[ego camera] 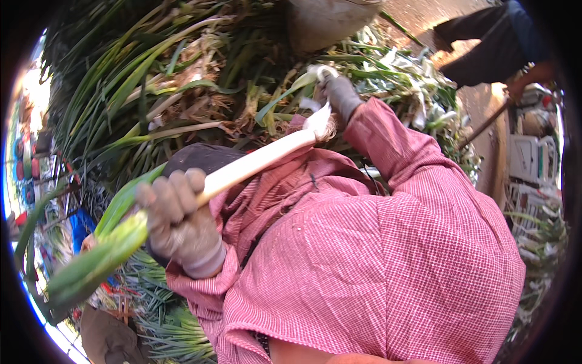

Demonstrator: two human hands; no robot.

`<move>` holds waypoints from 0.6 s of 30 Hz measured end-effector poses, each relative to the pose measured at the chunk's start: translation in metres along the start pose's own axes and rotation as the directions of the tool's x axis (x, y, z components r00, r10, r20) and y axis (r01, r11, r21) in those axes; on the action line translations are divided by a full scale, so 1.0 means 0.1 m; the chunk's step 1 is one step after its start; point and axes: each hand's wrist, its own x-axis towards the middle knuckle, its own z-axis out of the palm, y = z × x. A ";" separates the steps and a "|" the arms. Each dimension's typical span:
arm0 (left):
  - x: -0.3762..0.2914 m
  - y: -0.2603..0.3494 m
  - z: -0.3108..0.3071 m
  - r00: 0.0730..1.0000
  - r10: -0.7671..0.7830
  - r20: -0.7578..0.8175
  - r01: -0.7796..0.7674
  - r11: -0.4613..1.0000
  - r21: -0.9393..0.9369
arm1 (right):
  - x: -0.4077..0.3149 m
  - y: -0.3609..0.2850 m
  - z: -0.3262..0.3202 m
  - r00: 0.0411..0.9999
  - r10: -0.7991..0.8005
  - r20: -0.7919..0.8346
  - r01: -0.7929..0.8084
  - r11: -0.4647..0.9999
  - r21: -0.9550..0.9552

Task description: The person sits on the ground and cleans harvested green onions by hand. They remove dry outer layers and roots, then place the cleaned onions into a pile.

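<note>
My gloved left hand (179, 216) is closed around a long leek (259, 164). The leek's white shaft slants up to the right, its root tuft (327, 128) near the middle of the view. Its broad green leaves (97, 259) trail to the lower left, slightly blurred. Beyond the root end, my gloved right hand (341, 95) grips a pale leaf strip (313, 77) that curls over the fingers. Part of that strip is hidden by the hand. A heap of leeks (150, 91) with green tops and dry, papery leaves lies before me.
Pale peelings or leeks (409, 82) are piled behind my right hand. A whitish sack or bucket (332, 22) stands at the top. At upper right a person in dark trousers (482, 45) holds a pole (484, 123). More leeks (182, 327) lie at lower left, near a brown cap (109, 336).
</note>
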 end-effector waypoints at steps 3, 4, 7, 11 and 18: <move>-0.08 0.42 0.11 0.999 0.026 -0.025 -0.029 0.995 -0.095 | 0.47 -0.53 -0.86 0.841 -0.459 -0.287 0.272 0.817 -0.509; -0.08 0.66 0.11 1.000 0.013 -0.025 -0.016 0.991 -0.131 | 0.50 -0.80 -1.20 0.806 -0.531 -0.262 0.253 0.709 -0.659; -0.02 1.24 -0.01 1.000 0.011 -0.004 -0.012 0.993 -0.121 | 0.31 -1.68 -2.03 0.694 -0.690 -0.205 0.037 0.318 -0.947; 0.13 1.17 -0.42 0.970 0.134 -0.202 -0.099 0.980 0.174 | 0.01 -2.51 -2.24 0.816 -0.514 -0.266 -0.435 -0.241 -0.868; 0.37 0.57 -0.77 0.863 0.096 -0.495 -0.054 0.994 0.099 | -0.48 -1.58 -0.17 0.622 -0.398 0.675 0.566 -0.366 -0.738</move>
